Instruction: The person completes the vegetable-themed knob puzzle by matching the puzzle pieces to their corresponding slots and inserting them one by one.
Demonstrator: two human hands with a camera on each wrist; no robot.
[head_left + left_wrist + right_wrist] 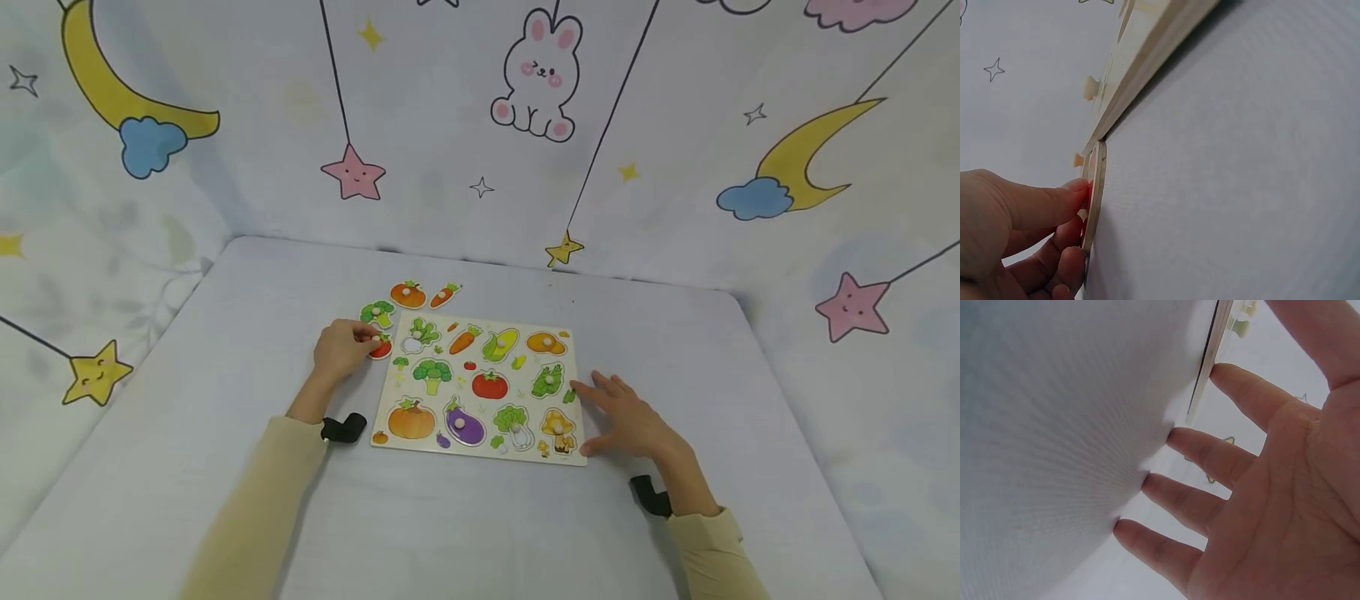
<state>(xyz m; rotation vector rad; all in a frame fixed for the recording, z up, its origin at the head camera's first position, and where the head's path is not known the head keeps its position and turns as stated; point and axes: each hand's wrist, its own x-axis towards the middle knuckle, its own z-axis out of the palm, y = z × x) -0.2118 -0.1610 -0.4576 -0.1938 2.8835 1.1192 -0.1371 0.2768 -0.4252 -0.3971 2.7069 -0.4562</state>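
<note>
My left hand (341,350) pinches a tomato puzzle piece (384,349) by its knob, just left of the wooden puzzle board (393,392). In the left wrist view the thumb and fingers (1074,187) close on the red piece, whose thin wooden edge (1099,187) sits near the board's corner; the knob itself is hidden. On the right, my right hand (626,417) is spread, its thumb and index finger by the board's right edge. The right wrist view shows one fingertip (1219,370) touching that edge and the other fingertips on the white tabletop.
Beyond the left hand lie loose broccoli (377,313), pumpkin (408,294) and carrot (444,295) pieces. Knobbed pieces such as the eggplant (465,427), corn (500,344) and mushroom (558,423) sit in the board. A patterned cloth wall (450,100) rises behind the white table (465,533).
</note>
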